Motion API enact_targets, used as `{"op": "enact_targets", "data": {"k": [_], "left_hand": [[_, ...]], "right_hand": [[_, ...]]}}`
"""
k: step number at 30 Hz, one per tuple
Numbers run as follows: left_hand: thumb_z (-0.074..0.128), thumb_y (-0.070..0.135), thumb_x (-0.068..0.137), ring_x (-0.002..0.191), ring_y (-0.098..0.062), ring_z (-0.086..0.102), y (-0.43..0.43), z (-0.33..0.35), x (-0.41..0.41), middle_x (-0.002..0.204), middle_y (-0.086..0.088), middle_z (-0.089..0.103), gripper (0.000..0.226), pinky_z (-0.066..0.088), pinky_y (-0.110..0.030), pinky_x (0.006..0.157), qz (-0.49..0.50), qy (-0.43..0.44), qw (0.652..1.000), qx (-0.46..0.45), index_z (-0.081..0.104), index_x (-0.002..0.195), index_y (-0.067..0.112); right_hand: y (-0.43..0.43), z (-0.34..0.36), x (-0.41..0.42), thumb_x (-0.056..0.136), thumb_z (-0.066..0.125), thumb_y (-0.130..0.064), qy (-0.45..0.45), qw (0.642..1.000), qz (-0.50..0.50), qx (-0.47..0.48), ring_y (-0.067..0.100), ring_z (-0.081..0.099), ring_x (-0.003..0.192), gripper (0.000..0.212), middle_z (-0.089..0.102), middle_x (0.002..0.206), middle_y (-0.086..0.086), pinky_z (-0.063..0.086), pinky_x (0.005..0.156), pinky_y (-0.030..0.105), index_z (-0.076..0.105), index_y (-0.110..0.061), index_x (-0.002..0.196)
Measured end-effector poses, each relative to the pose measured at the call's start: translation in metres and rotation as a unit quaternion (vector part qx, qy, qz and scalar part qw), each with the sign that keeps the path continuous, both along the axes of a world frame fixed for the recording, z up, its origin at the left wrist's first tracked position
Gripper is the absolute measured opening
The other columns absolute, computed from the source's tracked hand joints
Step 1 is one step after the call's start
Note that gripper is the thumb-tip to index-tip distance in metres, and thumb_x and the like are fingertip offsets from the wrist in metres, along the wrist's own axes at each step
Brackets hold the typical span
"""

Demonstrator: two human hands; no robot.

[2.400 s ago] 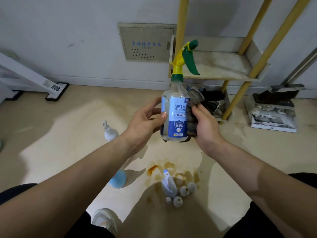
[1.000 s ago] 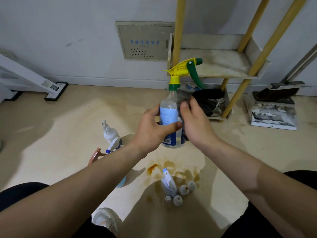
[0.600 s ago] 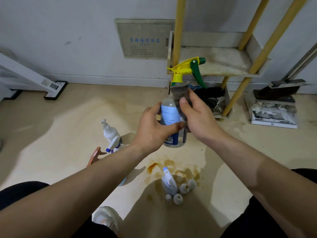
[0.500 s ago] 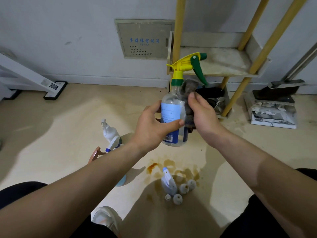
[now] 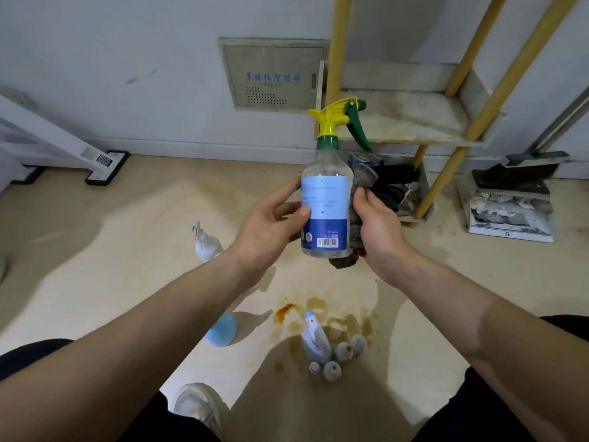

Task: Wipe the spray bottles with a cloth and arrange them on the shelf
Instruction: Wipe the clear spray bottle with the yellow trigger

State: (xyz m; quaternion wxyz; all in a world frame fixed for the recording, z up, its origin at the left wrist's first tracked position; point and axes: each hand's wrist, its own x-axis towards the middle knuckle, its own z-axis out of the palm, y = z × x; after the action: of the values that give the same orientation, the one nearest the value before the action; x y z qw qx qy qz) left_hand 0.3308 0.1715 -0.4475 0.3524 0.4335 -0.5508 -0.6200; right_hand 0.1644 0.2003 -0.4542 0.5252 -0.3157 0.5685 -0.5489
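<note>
I hold a clear spray bottle with a blue label and a yellow-green trigger head upright above the floor. My left hand grips its left side, thumb on the label. My right hand holds a dark grey cloth and presses it against the bottle's right side. The shelf, a stained white board on yellow poles, stands behind the bottle by the wall. A white spray bottle, a blue one and a small blue-capped one stand on the floor.
Several small white bottles cluster beside brown stains on the floor. Dark items lie on the shelf's lower tier. A dustpan and tray sit right of the shelf. A white stand rests at the left wall.
The bottle has been turned so the barcode side of the label faces me. My right hand slid the cloth down from the neck to the bottle's lower right side.
</note>
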Motion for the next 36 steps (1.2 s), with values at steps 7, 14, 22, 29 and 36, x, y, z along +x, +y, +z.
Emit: {"op": "enact_targets", "data": {"k": [7, 14, 22, 29, 36], "left_hand": [[0.065, 0.02, 0.085, 0.11, -0.03, 0.068, -0.002, 0.0, 0.004, 0.133, -0.024, 0.06, 0.053, 0.058, -0.043, 0.092, -0.033, 0.075, 0.994, 0.075, 0.056, 0.135, 0.007], [0.081, 0.022, 0.079, 0.104, -0.03, 0.071, 0.003, 0.0, -0.005, 0.124, -0.016, 0.065, 0.065, 0.059, -0.044, 0.09, 0.021, -0.005, 0.999, 0.048, 0.047, 0.134, 0.017], [0.059, 0.013, 0.1, 0.087, -0.018, 0.07, 0.005, 0.003, -0.006, 0.11, -0.014, 0.065, 0.031, 0.059, -0.03, 0.076, 0.077, 0.016, 0.997, 0.003, 0.054, 0.131, 0.013], [0.055, 0.023, 0.097, 0.104, -0.028, 0.066, 0.0, 0.008, 0.001, 0.131, -0.021, 0.062, 0.047, 0.06, -0.039, 0.084, -0.041, 0.099, 0.986, 0.125, 0.049, 0.141, 0.01], [0.081, 0.031, 0.083, 0.094, -0.022, 0.072, 0.006, 0.008, -0.008, 0.116, -0.013, 0.066, 0.057, 0.062, -0.044, 0.079, 0.064, -0.034, 0.997, 0.004, 0.046, 0.127, 0.023]], "right_hand": [[0.005, 0.002, 0.007, 0.109, 0.035, -0.021, 0.012, 0.997, 0.046, -0.064, -0.002, 0.068, 0.09, 0.027, 0.068, 0.109, -0.013, 0.059, 0.078, 0.022, 0.052, -0.027, 0.13], [0.007, -0.01, 0.015, 0.099, 0.037, -0.039, 0.263, 0.947, 0.086, -0.163, 0.011, 0.035, 0.143, 0.053, 0.041, 0.152, -0.002, 0.03, 0.119, 0.044, 0.029, -0.03, 0.151], [0.003, 0.005, 0.006, 0.108, 0.038, -0.019, 0.045, 0.991, 0.041, -0.116, -0.006, 0.065, 0.101, 0.039, 0.064, 0.118, -0.01, 0.053, 0.088, 0.019, 0.041, -0.017, 0.147], [0.007, 0.008, 0.006, 0.108, 0.035, -0.012, 0.009, 0.993, 0.058, -0.105, -0.006, 0.066, 0.095, 0.04, 0.065, 0.114, -0.012, 0.053, 0.085, 0.015, 0.042, -0.016, 0.147], [0.007, 0.002, 0.012, 0.1, 0.041, -0.037, 0.161, 0.973, 0.063, -0.155, 0.008, 0.051, 0.13, 0.039, 0.055, 0.138, -0.008, 0.04, 0.113, 0.039, 0.039, -0.049, 0.137]]}}
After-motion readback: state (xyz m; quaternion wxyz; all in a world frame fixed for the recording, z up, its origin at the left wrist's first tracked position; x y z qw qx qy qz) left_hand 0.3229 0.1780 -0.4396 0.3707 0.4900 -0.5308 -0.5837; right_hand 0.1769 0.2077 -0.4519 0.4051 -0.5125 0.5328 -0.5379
